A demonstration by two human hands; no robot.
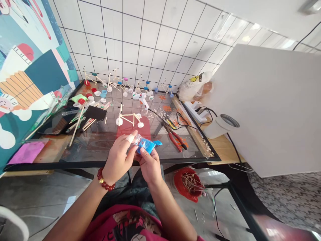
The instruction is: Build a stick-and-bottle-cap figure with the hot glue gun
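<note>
In the head view, a small clear plastic bag of blue modelling clay (145,145) is held over the table's front edge. My right hand (150,164) grips it from below, the thumb pressed on the clay. My left hand (121,152), with a white wrap on one finger, pinches the bag's clear end between thumb and fingers. A twisted blue corner sticks out to the right. Just beyond my hands, a small bicycle model (130,118) of sticks with white bottle-cap wheels stands on a red mat (144,129).
Several similar stick models (120,82) line the back of the glass table. A white glue gun (141,99), red-handled pliers (177,139) and a yellow cutter lie right of centre. Bottle caps, stick bundles and a purple packet (27,152) sit left. A red bin (188,184) stands below.
</note>
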